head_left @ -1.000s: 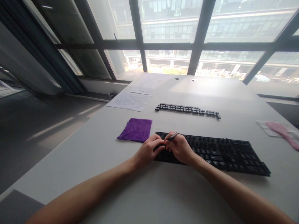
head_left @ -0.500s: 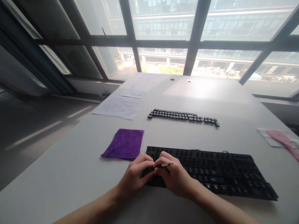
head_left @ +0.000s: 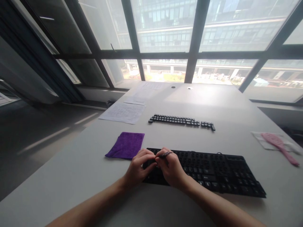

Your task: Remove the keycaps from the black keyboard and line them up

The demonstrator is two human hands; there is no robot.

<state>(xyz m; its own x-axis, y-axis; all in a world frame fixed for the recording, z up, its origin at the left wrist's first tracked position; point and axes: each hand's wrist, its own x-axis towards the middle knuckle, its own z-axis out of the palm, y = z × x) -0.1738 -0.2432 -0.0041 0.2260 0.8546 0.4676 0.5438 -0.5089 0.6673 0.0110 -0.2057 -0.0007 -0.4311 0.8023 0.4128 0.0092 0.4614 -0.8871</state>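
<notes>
A black keyboard (head_left: pixel 213 173) lies on the grey table (head_left: pixel 189 101) in front of me. Both hands rest on its left end. My right hand (head_left: pixel 171 171) is closed around a thin dark tool (head_left: pixel 165 154) that points up and to the right. My left hand (head_left: pixel 138 168) has its fingers curled and pressed on the keyboard's left edge, touching the right hand's fingertips. A purple cloth (head_left: pixel 125 145) lies flat just left of the keyboard.
Rows of loose black keycaps (head_left: pixel 181 120) sit farther back on the table. Printed paper sheets (head_left: pixel 123 112) lie at the back left. A pink brush (head_left: pixel 278 143) on a clear bag rests at the right edge. Large windows stand behind the table.
The camera view shifted down and then back up a little. Both hands stayed together on the keyboard's left end, and the tool's tip tilted slightly.
</notes>
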